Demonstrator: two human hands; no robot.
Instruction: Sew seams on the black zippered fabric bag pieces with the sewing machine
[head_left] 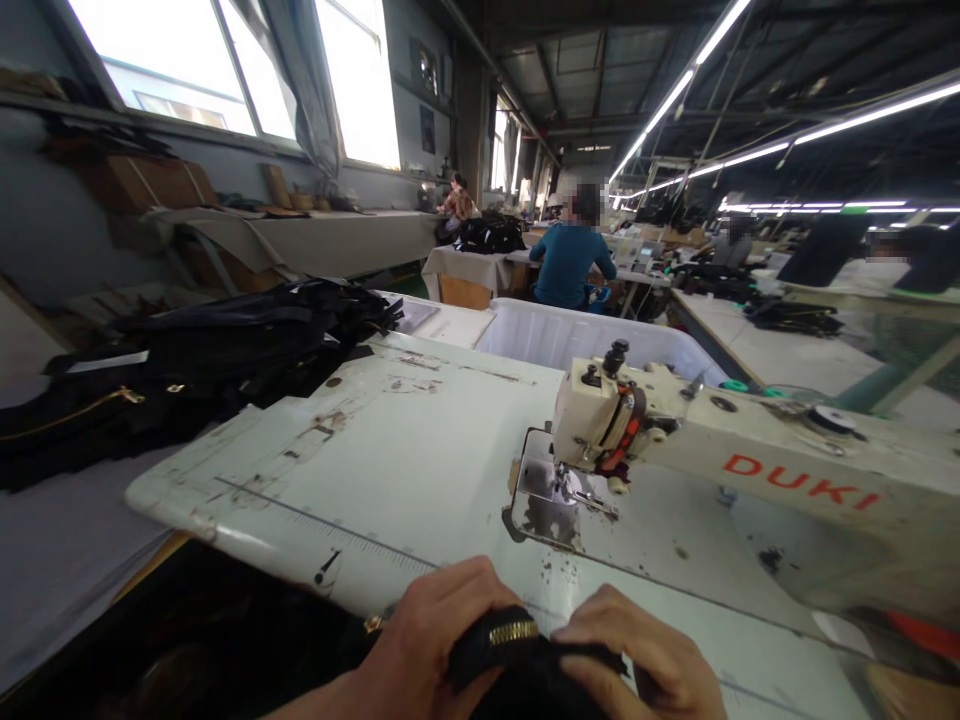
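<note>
Black fabric (525,690) with a short stretch of gold zipper teeth is at the bottom centre, over the front edge of the sewing table (420,440). My left hand (442,630) grips its left side, with fingers curled round the cloth. On the right side, my right hand (645,650) pinches the same fabric between thumb and fingers. Both hands are just in front of the sewing machine (645,430), whose needle area is beyond them and apart from the cloth.
A pile of black zippered pieces (225,340) lies to the left. Behind the table stands a white plastic bin (592,335). Farther back, a person in a blue top (570,262) sits at another table, and more people work beyond.
</note>
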